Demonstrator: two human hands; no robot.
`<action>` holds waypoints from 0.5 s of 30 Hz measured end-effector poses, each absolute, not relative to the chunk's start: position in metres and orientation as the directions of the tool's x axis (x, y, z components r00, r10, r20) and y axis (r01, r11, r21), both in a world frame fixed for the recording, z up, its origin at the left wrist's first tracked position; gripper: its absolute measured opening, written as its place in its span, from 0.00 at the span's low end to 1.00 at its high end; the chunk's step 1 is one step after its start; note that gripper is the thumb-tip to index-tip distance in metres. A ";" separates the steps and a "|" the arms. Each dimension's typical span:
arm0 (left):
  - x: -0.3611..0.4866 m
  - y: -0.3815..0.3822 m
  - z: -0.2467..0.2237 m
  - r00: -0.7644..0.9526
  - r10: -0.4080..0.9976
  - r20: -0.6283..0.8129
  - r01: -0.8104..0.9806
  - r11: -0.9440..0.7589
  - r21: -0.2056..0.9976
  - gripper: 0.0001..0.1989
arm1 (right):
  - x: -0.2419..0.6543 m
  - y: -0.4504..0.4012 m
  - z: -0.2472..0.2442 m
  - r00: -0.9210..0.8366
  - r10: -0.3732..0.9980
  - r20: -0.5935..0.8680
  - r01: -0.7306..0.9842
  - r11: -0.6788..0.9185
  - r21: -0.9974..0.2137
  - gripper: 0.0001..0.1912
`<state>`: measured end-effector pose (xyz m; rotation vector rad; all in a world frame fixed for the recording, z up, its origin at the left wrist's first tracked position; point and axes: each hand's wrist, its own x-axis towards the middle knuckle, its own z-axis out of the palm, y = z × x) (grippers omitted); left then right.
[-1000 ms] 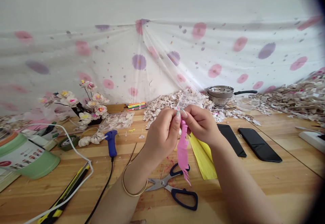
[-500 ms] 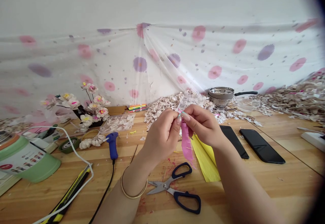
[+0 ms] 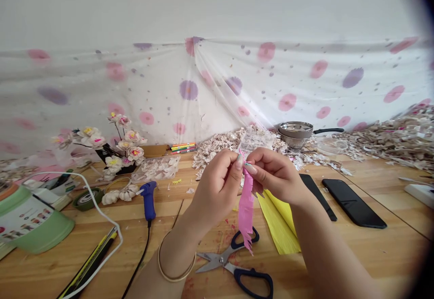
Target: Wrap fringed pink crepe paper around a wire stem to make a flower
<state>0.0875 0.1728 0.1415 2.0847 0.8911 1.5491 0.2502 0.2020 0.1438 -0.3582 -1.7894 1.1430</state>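
Observation:
A fringed strip of pink crepe paper (image 3: 246,204) hangs down from between my two hands, its cut lower end in front of the scissors. My left hand (image 3: 222,179), with a gold bangle on the wrist, pinches the top of the strip between thumb and forefinger. Right beside it, my right hand (image 3: 273,175) pinches the same strip near its top. Below lie open scissors (image 3: 221,260) with dark blue handles, flat on the wooden table (image 3: 162,263). Folded yellow crepe paper (image 3: 278,224) lies under my right forearm.
Left of my hands stands a blue glue gun (image 3: 148,199) with its cord. Further left are a green pot (image 3: 40,226), a yellow-black cutter (image 3: 90,263) and handmade flowers (image 3: 127,143). A phone (image 3: 354,202) lies at right. Behind are shell-like scraps (image 3: 217,147) and metal bowls (image 3: 295,134).
The pink strip has turned and now hangs broader and lower, overlapping the scissors' upper handle. Both hands stay together, pinching it. The view has shifted slightly.

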 end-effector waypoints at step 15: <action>0.091 0.170 0.137 0.330 0.694 0.640 0.214 -0.715 0.665 0.15 | 0.266 0.202 0.148 -0.497 0.333 0.801 0.110 0.940 -0.323 0.04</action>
